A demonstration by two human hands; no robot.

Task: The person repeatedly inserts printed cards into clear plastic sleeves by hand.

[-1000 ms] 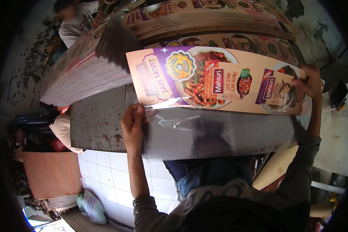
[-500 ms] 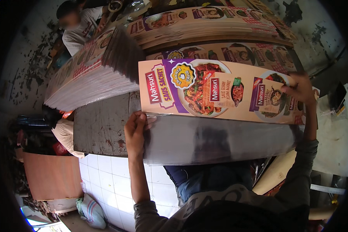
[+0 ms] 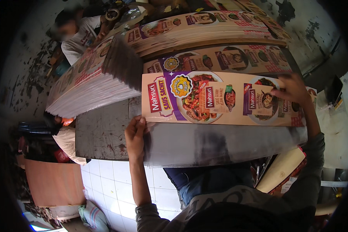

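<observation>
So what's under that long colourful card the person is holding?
Under the printed card lies a grey metal table and a shiny clear sheet. What sits directly beneath the card's middle is covered.

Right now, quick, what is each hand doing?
Left hand: closed, gripping the lower left edge of the printed cardboard sheet.
Right hand: fingers spread open, pressing flat on the same sheet's right end.

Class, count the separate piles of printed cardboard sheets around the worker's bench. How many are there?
3: a tall stack at the left, a long stack along the back, and a low stack just behind the held sheet. More may be hidden.
</observation>
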